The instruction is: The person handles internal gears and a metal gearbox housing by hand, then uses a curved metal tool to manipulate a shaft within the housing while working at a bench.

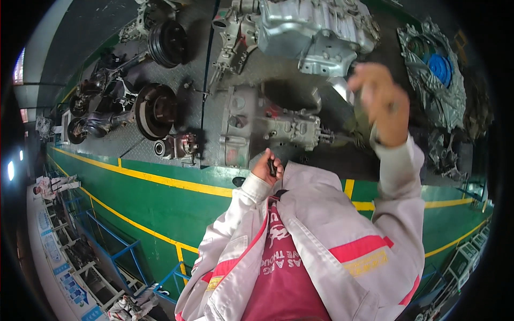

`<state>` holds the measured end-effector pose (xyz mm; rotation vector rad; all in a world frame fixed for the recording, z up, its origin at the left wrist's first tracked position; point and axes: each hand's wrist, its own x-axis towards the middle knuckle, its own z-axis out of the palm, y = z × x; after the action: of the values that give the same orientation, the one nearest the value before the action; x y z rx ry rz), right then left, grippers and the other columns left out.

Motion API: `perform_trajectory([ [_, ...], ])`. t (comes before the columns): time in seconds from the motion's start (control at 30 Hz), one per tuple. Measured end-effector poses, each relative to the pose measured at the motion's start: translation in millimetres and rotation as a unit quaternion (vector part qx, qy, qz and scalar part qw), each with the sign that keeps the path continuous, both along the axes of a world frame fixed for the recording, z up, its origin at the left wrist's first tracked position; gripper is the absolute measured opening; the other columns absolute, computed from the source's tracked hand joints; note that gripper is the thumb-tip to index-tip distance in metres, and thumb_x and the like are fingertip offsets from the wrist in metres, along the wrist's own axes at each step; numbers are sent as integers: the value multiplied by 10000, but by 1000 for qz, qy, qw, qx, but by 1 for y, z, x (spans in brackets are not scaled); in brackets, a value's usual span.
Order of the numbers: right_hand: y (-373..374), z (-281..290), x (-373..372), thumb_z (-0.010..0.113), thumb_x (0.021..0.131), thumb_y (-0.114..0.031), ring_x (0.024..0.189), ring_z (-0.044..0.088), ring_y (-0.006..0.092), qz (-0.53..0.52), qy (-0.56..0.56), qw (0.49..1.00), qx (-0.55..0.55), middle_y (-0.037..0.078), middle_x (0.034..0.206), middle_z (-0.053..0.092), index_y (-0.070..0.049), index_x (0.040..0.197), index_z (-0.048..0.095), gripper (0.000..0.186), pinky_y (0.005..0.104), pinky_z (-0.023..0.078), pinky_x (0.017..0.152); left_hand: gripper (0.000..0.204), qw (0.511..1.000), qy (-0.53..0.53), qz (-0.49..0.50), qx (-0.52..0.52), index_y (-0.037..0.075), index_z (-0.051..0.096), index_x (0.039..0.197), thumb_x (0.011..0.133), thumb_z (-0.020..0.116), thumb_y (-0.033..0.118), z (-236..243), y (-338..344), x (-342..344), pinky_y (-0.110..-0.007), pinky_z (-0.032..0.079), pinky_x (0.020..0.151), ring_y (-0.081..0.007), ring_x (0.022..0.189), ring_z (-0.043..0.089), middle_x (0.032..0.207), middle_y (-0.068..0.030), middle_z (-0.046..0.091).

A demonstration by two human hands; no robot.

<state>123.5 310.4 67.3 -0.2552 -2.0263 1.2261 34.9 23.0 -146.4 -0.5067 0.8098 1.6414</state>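
My left hand [266,167] is closed around a small black object [273,168], whose kind I cannot make out, close to my jacket front. Just beyond it a grey metal gearbox [292,130] lies on its side, its wide bell end to the left and a thin shaft end to the right. My right hand [381,101] is raised to the right of that gearbox, its fingers smeared by motion. It is nearest to the lower right corner of a large silver transmission housing [300,32]; whether it touches anything cannot be told.
Axle assemblies with a rusty brake drum [155,113] stand at the left. A smaller mechanical part [179,148] lies near the platform's front edge. At the right is a cut-open casing [433,75] with a blue disc. Green floor [160,168] has yellow lines. People [56,186] are at the far left.
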Motion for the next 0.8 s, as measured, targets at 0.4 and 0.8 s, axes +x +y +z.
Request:
perform_trajectory([
  [0.4, 34, -32, 20, 517, 867, -127, 736, 523, 87, -89, 100, 964, -228, 63, 851, 622, 10, 670, 581, 248, 206, 393, 706, 286, 976, 175, 1, -127, 159, 386, 716, 815, 645, 232, 8, 64, 8, -246, 300, 427, -100, 486, 384, 569, 38, 341],
  [0.8, 22, -92, 7, 603, 789, -154, 489, 385, 48, -152, 70, 961, -222, -45, 520, 470, -17, 585, 550, 252, 222, 303, 464, 280, 976, 153, -35, -148, 148, 376, 685, 834, 604, 213, 7, 70, 13, -257, 305, 398, -121, 467, 412, 560, 15, 367],
])
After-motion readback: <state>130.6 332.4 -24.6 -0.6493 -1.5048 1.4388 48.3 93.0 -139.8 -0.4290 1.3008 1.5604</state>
